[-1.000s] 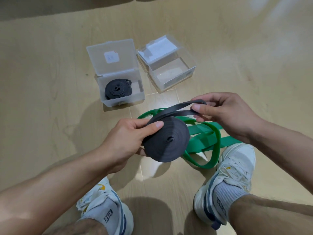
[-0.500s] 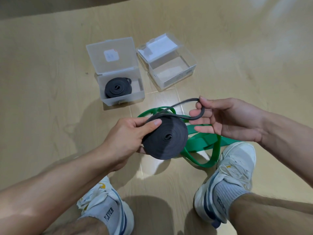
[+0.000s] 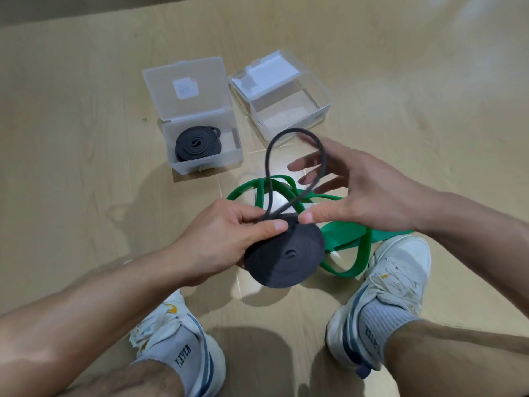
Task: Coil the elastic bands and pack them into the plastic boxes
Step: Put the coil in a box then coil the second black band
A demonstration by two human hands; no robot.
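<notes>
The left hand (image 3: 220,239) grips the coiled black band (image 3: 286,256), thumb pinching its loose loop (image 3: 294,133). At two o'clock, the right hand (image 3: 369,193) hovers, fingers spread, grasping nothing.

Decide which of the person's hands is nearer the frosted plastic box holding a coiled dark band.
Left. The left hand lies below the frosted plastic box, gripping the dark grey coil; the right hand is farther right.

Place: indoor room, likely a home, kind uncertain.
Evidence: pale wood-look floor (image 3: 86,196); person squats in sneakers (image 3: 395,285); boxes (image 3: 206,150) on the floor.
</notes>
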